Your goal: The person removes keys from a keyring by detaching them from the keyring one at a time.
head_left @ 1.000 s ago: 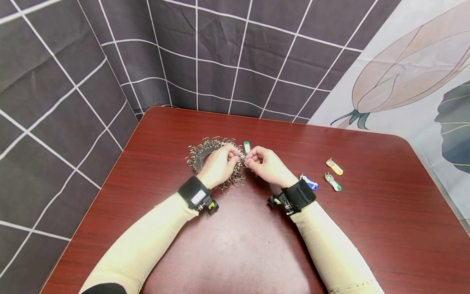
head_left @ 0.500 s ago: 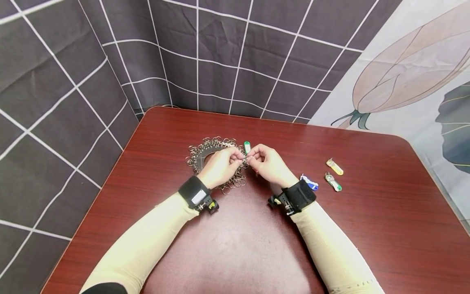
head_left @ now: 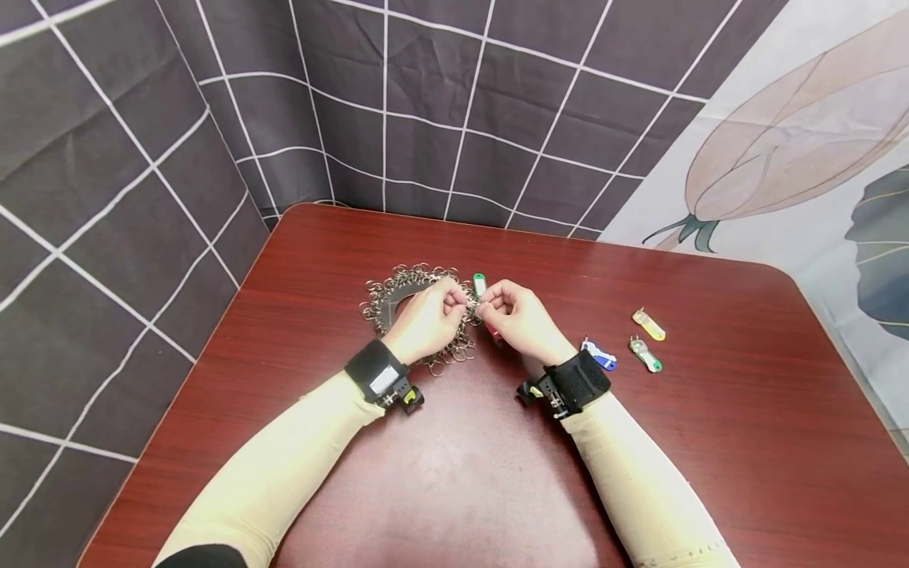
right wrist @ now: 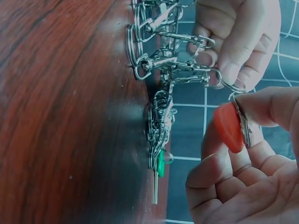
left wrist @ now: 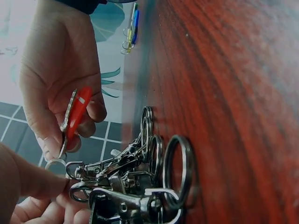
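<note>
My left hand (head_left: 426, 315) reaches over a dark grey ring-shaped holder (head_left: 387, 309) fringed with metal snap hooks and split rings. Its thumb and fingers pinch the hook end of one snap hook (right wrist: 194, 77). Opposite, my right hand (head_left: 521, 319) pinches the small metal ring of a red key tag (right wrist: 229, 127). A key (right wrist: 245, 128) hangs beside that tag. The tag's ring meets the snap hook between both hands' fingertips; whether it is hooked on, I cannot tell. A green key tag (head_left: 480, 282) lies at the holder's far right side, with a key (right wrist: 155, 186) below it.
On the reddish-brown table (head_left: 426, 473), to the right, lie a blue key tag (head_left: 600, 356), a yellow key tag (head_left: 649, 324) and another green key tag (head_left: 645, 355), with keys. A dark checked curtain (head_left: 419, 102) hangs behind the table's back edge.
Both hands keep almost the same place, with fingertips together at the snap hook. The red key tag has come into sight below my right hand.
</note>
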`<move>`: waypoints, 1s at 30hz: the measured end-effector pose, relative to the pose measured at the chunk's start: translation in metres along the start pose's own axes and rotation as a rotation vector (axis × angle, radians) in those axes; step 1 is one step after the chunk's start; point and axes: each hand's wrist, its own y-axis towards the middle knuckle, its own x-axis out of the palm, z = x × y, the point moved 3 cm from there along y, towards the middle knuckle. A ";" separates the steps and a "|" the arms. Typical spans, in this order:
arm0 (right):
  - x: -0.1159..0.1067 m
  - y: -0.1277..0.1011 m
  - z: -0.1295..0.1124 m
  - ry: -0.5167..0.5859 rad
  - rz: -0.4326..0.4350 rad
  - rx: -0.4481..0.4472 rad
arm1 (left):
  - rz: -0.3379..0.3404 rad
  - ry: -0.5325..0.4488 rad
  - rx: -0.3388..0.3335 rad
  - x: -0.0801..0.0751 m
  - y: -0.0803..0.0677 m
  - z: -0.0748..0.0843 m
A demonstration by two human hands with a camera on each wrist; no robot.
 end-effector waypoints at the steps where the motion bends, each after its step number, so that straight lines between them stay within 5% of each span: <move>1: 0.000 0.000 0.000 0.001 -0.004 0.002 | 0.014 0.001 0.000 0.000 0.000 0.000; 14: 0.002 -0.001 0.003 0.006 -0.005 0.022 | 0.079 0.053 -0.028 -0.003 -0.003 0.000; 30: -0.004 -0.002 0.000 -0.014 -0.024 0.002 | 0.016 0.129 0.065 -0.004 -0.003 0.009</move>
